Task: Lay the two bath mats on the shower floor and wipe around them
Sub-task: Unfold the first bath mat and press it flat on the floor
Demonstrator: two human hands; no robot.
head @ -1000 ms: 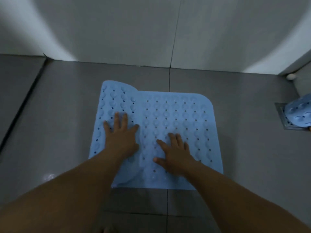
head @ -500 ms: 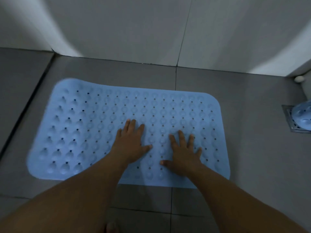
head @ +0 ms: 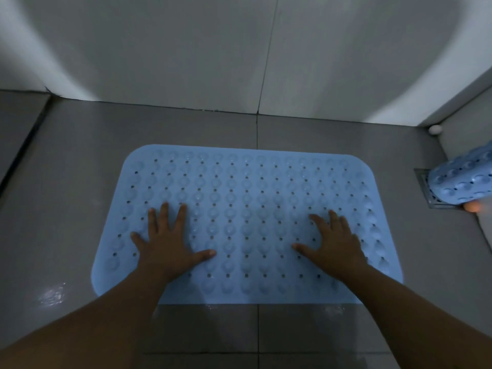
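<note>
Since half a second ago your hands have slid apart across the blue bath mat (head: 247,209), and it now lies fully flat on the grey shower floor (head: 66,182), long axis running left to right in front of you, far edge near the wall (head: 239,49). Your left hand (head: 170,243) presses palm-down, fingers spread, on the mat's left half; your right hand (head: 332,243) does the same on the right half. Neither one grips anything. The second bath mat (head: 463,179) waits as a roll at the right edge of view, lying over the floor drain (head: 426,187), well apart from the first. It lies to your right, so I judge your right hand the nearer one to fetch it. No wiping cloth shows.
</note>
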